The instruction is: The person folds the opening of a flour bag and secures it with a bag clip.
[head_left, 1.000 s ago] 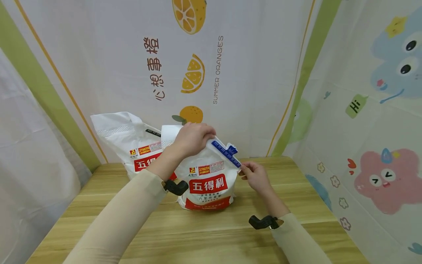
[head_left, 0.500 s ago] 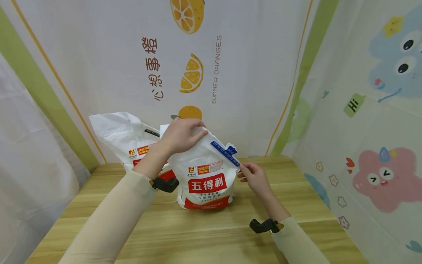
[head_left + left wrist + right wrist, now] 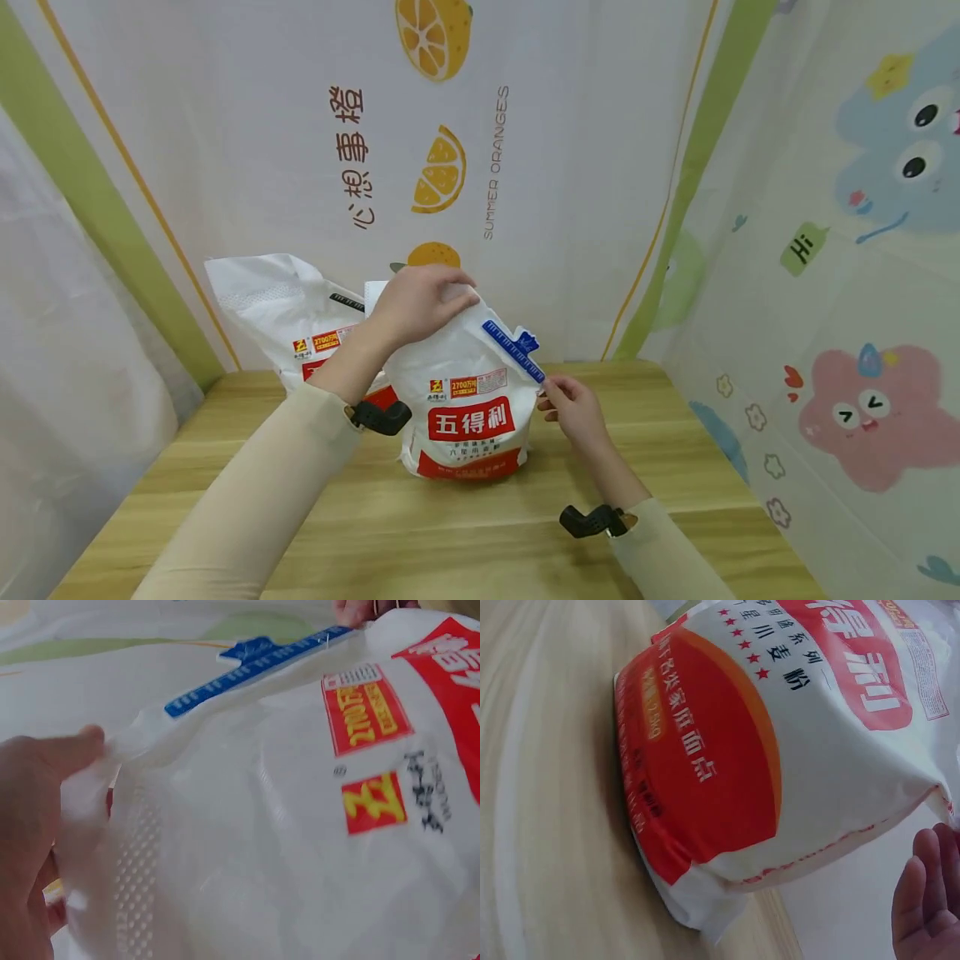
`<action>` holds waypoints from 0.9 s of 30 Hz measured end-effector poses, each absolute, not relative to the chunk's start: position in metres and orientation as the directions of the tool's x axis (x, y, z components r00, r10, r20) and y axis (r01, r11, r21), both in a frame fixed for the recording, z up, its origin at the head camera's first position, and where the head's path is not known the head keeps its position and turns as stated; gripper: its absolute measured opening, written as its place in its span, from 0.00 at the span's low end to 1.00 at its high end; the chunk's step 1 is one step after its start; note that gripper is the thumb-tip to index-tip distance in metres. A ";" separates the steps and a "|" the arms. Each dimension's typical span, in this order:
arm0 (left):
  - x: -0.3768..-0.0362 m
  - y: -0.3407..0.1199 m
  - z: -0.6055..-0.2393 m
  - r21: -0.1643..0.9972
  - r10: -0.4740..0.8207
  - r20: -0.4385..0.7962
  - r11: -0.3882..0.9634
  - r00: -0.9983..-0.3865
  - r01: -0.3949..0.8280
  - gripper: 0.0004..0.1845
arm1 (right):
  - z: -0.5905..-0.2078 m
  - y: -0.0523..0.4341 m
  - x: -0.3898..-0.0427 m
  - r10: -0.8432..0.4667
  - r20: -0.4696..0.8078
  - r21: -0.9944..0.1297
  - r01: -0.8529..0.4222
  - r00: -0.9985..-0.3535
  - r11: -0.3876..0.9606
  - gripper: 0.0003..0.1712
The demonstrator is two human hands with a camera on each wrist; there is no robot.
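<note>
A white flour bag (image 3: pixel 457 367) with red labels stands on the table, its slanted top edge running down to the right. Along that edge sits a blue bag clip (image 3: pixel 513 350), also in the left wrist view (image 3: pixel 255 671). My left hand (image 3: pixel 423 304) grips the bag's top at the upper left, thumb in front and fingers behind, as the left wrist view shows. At the lower end of the clip, my right hand (image 3: pixel 573 408) pinches the bag's right corner. The right wrist view shows the bag's red base (image 3: pixel 705 742) and curled right-hand fingers (image 3: pixel 930 877).
A second white flour bag (image 3: pixel 262 308) with a black clip (image 3: pixel 347 301) stands close behind on the left, partly covered by the left arm and the front bag. The wooden table (image 3: pixel 420 542) meets printed curtains (image 3: pixel 570 208) at the back and sides.
My left hand has shifted left along the bag's top edge, away from the clip, and now covers the folded white flap. The right hand and the clip have stayed nearly in place.
</note>
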State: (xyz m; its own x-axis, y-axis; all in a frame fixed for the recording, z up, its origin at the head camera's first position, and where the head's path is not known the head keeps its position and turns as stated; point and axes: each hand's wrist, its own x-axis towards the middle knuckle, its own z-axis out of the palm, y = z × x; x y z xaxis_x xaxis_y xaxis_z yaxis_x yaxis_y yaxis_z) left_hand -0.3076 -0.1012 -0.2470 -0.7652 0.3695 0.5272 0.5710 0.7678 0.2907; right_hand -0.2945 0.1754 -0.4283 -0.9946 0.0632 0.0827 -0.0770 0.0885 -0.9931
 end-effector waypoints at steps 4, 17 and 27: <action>-0.307 -0.110 -0.244 0.341 0.342 0.535 0.749 -0.773 0.568 0.14 | -0.428 0.176 -0.292 0.044 0.106 -0.990 -0.102 -0.993 0.096 0.16; -0.310 -0.111 -0.237 0.336 0.360 0.492 0.761 -0.792 0.555 0.15 | -0.428 0.174 -0.292 0.065 -0.017 -0.999 0.020 -0.998 0.042 0.17; -0.308 -0.143 -0.235 0.351 0.311 0.491 0.784 -0.814 0.512 0.15 | -0.428 0.175 -0.291 0.041 0.007 -0.997 -0.004 -0.999 0.080 0.17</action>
